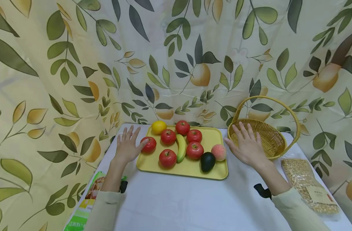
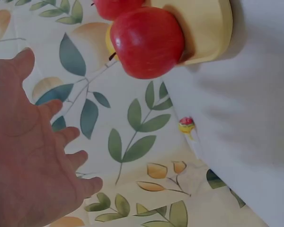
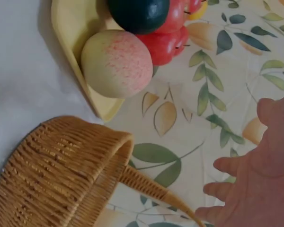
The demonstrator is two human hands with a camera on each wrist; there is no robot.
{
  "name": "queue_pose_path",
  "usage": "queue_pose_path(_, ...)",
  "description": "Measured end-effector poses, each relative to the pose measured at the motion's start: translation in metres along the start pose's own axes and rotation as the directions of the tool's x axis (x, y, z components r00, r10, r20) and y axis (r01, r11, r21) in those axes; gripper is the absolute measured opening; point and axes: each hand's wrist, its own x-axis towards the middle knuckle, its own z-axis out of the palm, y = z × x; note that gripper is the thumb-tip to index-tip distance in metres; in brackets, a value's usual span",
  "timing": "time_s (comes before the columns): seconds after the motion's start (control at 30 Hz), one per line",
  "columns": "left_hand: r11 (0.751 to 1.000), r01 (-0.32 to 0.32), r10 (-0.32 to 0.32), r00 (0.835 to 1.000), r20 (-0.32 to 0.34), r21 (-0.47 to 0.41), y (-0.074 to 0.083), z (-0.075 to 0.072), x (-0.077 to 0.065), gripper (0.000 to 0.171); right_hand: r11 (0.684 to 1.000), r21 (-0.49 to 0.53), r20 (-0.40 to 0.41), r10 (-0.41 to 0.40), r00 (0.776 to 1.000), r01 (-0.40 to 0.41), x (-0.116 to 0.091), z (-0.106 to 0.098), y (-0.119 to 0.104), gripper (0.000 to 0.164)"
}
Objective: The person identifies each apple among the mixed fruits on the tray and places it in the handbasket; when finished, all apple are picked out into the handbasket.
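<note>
A yellow tray (image 1: pixel 176 173) bears several red apples (image 1: pixel 167 158), a lemon (image 1: pixel 159 127), a banana (image 1: pixel 180 148), an avocado (image 1: pixel 207 161) and a peach (image 1: pixel 219 152). My left hand (image 1: pixel 128 146), fingers spread, is beside the tray's left end, nearest to the leftmost apple (image 2: pixel 147 42). My right hand (image 1: pixel 248 146) is spread too, between the peach (image 3: pixel 117 64) and the wicker basket (image 1: pixel 268 134), overlapping the basket's near left side in the head view. Nothing is held by either hand. In the right wrist view the basket (image 3: pixel 57 170) has its handle toward the curtain.
A clear bag of pale grains or beans (image 1: pixel 306 183) lies at the table's right edge. On the left edge is a green printed packet (image 1: pixel 80 211), partly hidden by my left arm. A leaf-patterned curtain (image 1: pixel 181 64) hangs behind the white table (image 1: pixel 176 205).
</note>
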Motion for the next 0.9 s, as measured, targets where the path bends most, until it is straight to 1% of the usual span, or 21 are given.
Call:
queue_pose_path(0.2, 1.000, 0.007, -0.007, 1.000, 0.005, -0.015, -0.004, -0.001, -0.003, 0.086, 1.000, -0.004, 0.035, 0.001, 0.999, -0.001, 0.003, 0.000, -0.008, 0.087)
queue_pose_path(0.37, 0.999, 0.033, -0.033, 0.999, 0.023, -0.034, -0.005, -0.004, -0.006, 0.085, 1.000, 0.008, 0.030, -0.010, 0.999, 0.010, 0.006, 0.000, -0.011, 0.088)
queue_pose_path(0.6, 0.997, 0.051, -0.051, 0.999, 0.002, -0.056, -0.005, -0.007, -0.011, 0.087, 0.998, 0.050, 0.046, -0.030, 0.998, 0.028, 0.013, 0.000, -0.017, 0.089)
queue_pose_path(0.77, 0.994, 0.057, -0.058, 0.998, -0.003, -0.090, -0.006, -0.005, -0.013, 0.086, 0.996, 0.080, 0.057, -0.039, 0.998, 0.035, 0.016, 0.000, -0.019, 0.088)
queue_pose_path(0.9, 0.990, 0.074, -0.076, 0.997, -0.009, -0.119, -0.008, -0.001, -0.016, 0.085, 0.996, 0.085, 0.061, -0.043, 0.997, 0.037, 0.018, 0.001, -0.021, 0.089)
